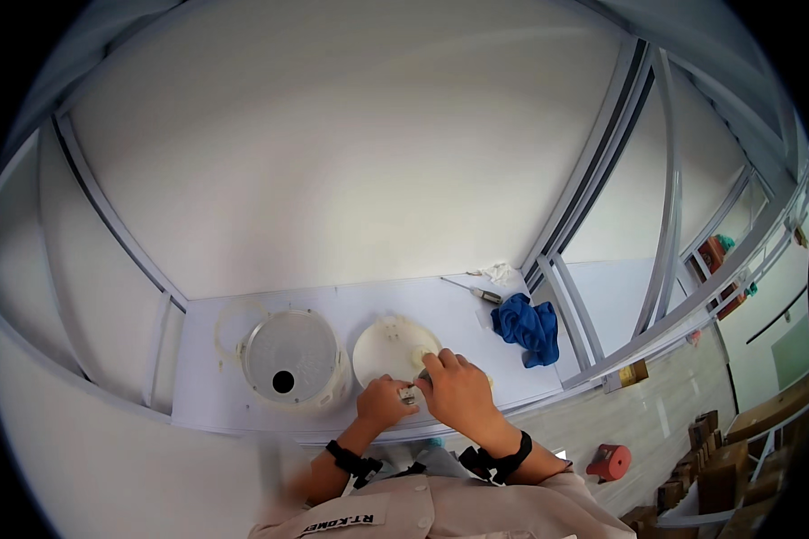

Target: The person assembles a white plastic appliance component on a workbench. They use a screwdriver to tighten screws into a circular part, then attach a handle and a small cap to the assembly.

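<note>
My left hand (383, 404) is closed, its thumb and fingers pinching a small pale part (408, 395) that looks partly metallic. Close beside it, my right hand (461, 397) is curled with the fingertips turned toward that part. A dark grey edge shows at the right fingers, but what they grip is mostly hidden. Both hands are over the near edge of a round white lid-like disc (377, 349), which has a small cream-coloured round piece (420, 357) on its right side. Left of the disc stands a round white tub (336, 377) with a grey top and a black round hole.
A pale, loosely curved tube (227, 329) lies beside the tub on the white table (207, 391). At the right are a screwdriver (487, 295), a crumpled blue cloth (526, 329) and white tissue (497, 273). Metal frame posts (577, 314) border the table; a red roll (612, 463) sits on the floor.
</note>
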`<action>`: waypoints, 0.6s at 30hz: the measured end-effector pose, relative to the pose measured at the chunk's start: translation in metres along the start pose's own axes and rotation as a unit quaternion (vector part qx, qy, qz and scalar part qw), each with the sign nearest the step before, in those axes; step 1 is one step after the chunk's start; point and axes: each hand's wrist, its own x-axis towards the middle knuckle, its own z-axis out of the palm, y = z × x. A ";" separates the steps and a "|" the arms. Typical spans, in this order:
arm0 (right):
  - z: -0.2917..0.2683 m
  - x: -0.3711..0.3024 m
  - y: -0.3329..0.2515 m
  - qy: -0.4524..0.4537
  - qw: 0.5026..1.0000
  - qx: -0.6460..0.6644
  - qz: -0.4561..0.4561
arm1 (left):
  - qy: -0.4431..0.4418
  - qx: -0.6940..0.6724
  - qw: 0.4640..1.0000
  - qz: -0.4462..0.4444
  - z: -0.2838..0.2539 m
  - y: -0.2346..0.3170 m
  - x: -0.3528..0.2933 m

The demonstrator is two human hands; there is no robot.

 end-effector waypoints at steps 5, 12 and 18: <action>0.003 -0.004 0.006 -0.012 0.996 -0.012 -0.082 | -0.012 -0.014 1.000 -0.015 -0.007 0.009 -0.003; 0.014 0.004 0.014 -0.048 0.997 0.047 0.035 | 0.073 0.025 0.995 0.055 -0.001 0.003 -0.005; 0.012 0.004 0.003 -0.012 0.997 0.058 0.049 | 0.118 0.013 0.990 0.079 0.007 -0.003 -0.004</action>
